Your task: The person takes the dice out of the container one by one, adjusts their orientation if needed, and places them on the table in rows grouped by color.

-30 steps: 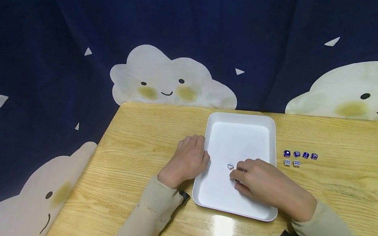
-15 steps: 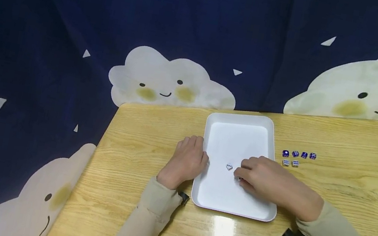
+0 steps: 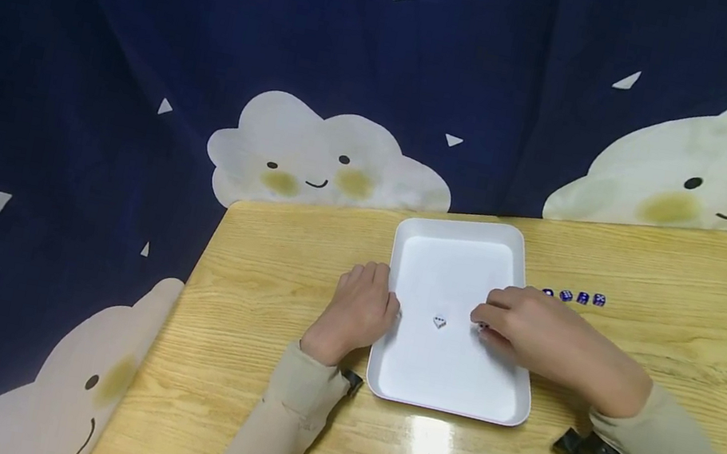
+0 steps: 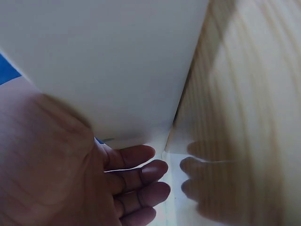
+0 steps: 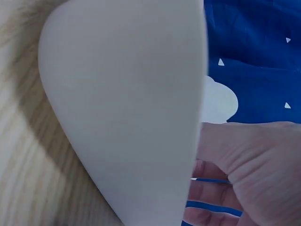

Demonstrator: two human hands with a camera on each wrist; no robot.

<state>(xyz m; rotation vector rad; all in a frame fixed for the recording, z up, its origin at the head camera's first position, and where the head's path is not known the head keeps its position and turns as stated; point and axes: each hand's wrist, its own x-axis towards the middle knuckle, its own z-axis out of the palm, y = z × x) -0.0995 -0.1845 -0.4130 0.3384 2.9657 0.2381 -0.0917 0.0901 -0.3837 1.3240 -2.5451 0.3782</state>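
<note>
A white rectangular tray (image 3: 459, 272) lies on the wooden table. My left hand (image 3: 360, 306) holds its left rim, thumb over the edge; in the left wrist view the fingers (image 4: 141, 176) lie along the outer wall. Inside the tray, near the middle, rests a white die (image 3: 439, 321). My right hand (image 3: 530, 331) pinches another white die (image 3: 482, 326) between thumb and fingertips, over the tray's right half. The tray wall (image 5: 127, 94) hides the fingertips and that die in the right wrist view.
Several blue dice (image 3: 583, 298) stand in a row on the table (image 3: 702, 335), right of the tray. The right hand covers the place just in front of them. A dark blue curtain (image 3: 509, 66) with clouds hangs behind the table.
My right hand has moved right and away from me inside the tray with the pinched die, and now covers the two white dice beside the tray. The left hand has stayed in place.
</note>
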